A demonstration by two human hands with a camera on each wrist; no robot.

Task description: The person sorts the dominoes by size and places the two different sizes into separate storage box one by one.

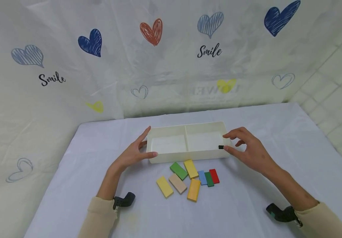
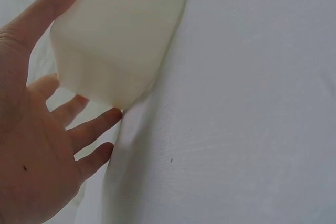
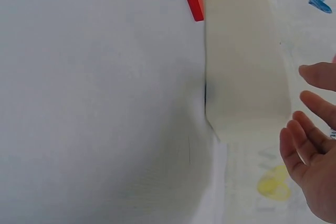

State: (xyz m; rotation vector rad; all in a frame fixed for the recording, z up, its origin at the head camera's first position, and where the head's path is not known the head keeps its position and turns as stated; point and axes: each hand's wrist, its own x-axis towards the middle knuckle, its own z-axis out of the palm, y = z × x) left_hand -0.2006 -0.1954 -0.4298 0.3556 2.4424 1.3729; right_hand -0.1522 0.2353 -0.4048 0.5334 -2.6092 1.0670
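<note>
A white two-compartment tray (image 1: 168,158) stands at the back of the table. My left hand (image 1: 133,152) holds its left end, the thumb along the front wall and the index finger reaching to the back corner. In the left wrist view the other fingertips (image 2: 116,113) lie by the end wall. At the tray's right end hovers my right hand (image 1: 252,152), thumb and index finger spread apart. A small black piece (image 1: 220,147) shows inside the right compartment, beside the thumb tip. The right wrist view shows nothing between these fingers (image 3: 315,74).
In front of the tray lie a green block (image 1: 178,170), a tan block (image 1: 177,183), several yellow blocks (image 1: 165,187), and thinner blue (image 1: 202,178), dark green (image 1: 209,179) and red (image 1: 214,176) ones. Behind the table hangs a white sheet (image 1: 173,66) printed with hearts.
</note>
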